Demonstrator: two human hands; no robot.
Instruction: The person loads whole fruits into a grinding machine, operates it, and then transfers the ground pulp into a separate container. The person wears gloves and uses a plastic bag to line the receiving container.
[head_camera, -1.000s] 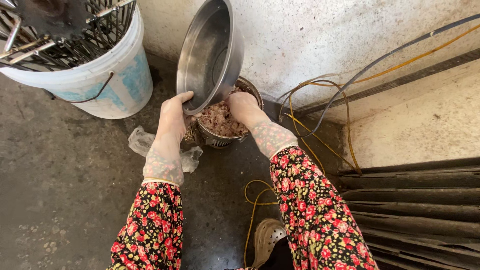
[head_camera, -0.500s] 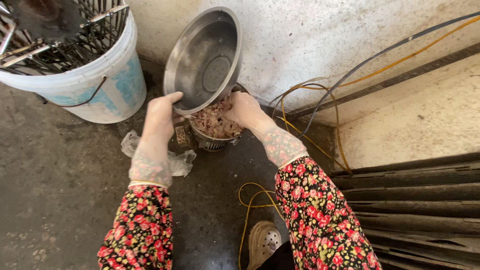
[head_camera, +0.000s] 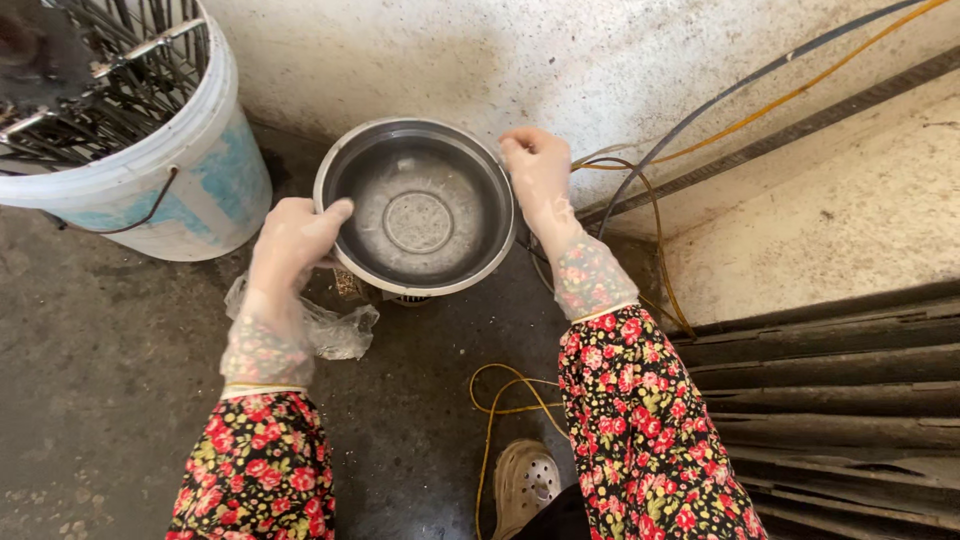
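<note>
Steel bowl (head_camera: 417, 208) sits roughly level, low over the concrete floor (head_camera: 100, 380), against the far wall, right of the white bucket (head_camera: 190, 170). It appears to rest on top of a smaller container whose edge peeks out at the near rim; what is under it is hidden. 2 gloved hands are clamped on opposite sides of the rim: left hand (head_camera: 290, 245) pinches the left edge with the thumb over the lip, right hand (head_camera: 538, 172) grips the far-right edge. Hands are apart, bowl between them. The bowl's inside looks wet or greasy with a thin smear and no solid contents. Risks, as judgement: thin plastic gloves on a slick steel rim could slip, so the bowl may tip or drop toward the floor. If it sits off-centre on whatever is below, it could slide off or rock once a hand lets go. The crumpled plastic bag (head_camera: 335, 330) lies just beside the left wrist and could catch under the rim. Yellow cables (head_camera: 500, 400) loop on the floor near the perforated shoe (head_camera: 525, 480); a snag there could jolt the person. The bucket, full of metal racks (head_camera: 110, 70), stands close on the left and an elbow could knock it.
</note>
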